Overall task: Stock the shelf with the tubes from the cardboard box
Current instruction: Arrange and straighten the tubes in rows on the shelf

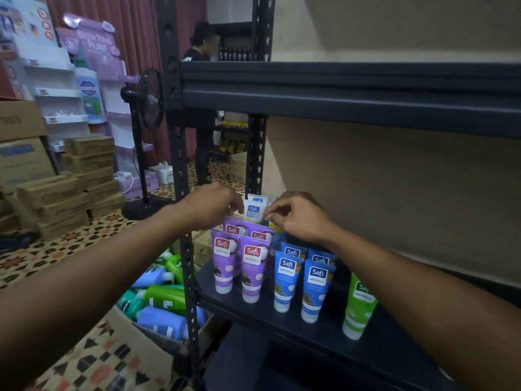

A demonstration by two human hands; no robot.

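Note:
A white Safi tube (253, 211) stands at the back left of the black shelf (332, 331). My left hand (210, 206) pinches its left edge and my right hand (296, 217) pinches its right edge. A second white tube (258, 198) stands just behind it. In front stand several purple tubes (251, 266), then several blue tubes (315, 289) to the right, and one green tube (359, 306) furthest right. The cardboard box (132, 337) sits on the floor at the lower left, holding several blue and green bottles.
A black shelf board (352, 91) runs above my hands, and a black upright post (186, 249) stands left of the tubes. Stacked cardboard boxes (70, 184) and a standing fan (146, 108) are at left. A person (201, 108) stands behind the rack.

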